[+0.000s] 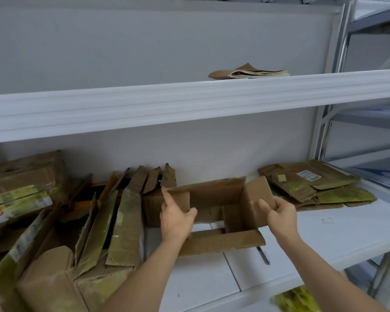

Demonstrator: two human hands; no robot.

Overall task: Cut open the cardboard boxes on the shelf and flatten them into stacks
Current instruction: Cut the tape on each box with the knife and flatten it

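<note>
An opened brown cardboard box (214, 199) sits on the white shelf (324, 230) in the middle of the view, its flaps spread and the shelf showing through its bottom. My left hand (175, 218) grips the box's left flap, thumb on the inner face. My right hand (279, 212) holds the right flap in the same way. A stack of flattened boxes (313, 185) lies on the shelf to the right. A thin metal blade or cutter (263, 255) lies on the shelf just below the box's front flap.
Several unflattened, taped boxes (54, 221) crowd the left half of the shelf, some leaning on each other. The upper shelf (189, 102) holds a small pile of flat cardboard (248, 73). A metal upright (324, 131) stands at the right.
</note>
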